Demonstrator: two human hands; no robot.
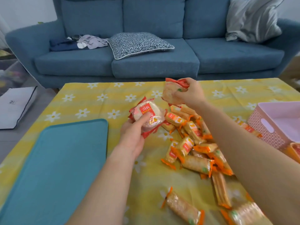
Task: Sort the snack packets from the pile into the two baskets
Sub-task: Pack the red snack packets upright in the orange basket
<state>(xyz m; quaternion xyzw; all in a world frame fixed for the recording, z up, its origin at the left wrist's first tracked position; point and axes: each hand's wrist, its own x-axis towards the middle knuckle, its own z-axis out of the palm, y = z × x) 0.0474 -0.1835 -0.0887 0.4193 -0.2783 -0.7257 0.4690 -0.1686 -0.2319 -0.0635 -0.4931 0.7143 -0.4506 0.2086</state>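
Because my left hand grips a loose stack of round red packets with just the thumb pressing on top, I judge one could slip back into the pile of orange packets on the table. My right hand, arm stretched forward, pinches another red packet above the pile's far edge. A pink basket sits to the right; a teal tray lies to the left.

The pink basket runs off the right edge, the teal tray off the bottom left. The right forearm covers part of the packet pile. The right hand hides part of its red-edged packet. Print on the round packet in the left hand is too blurred to read.
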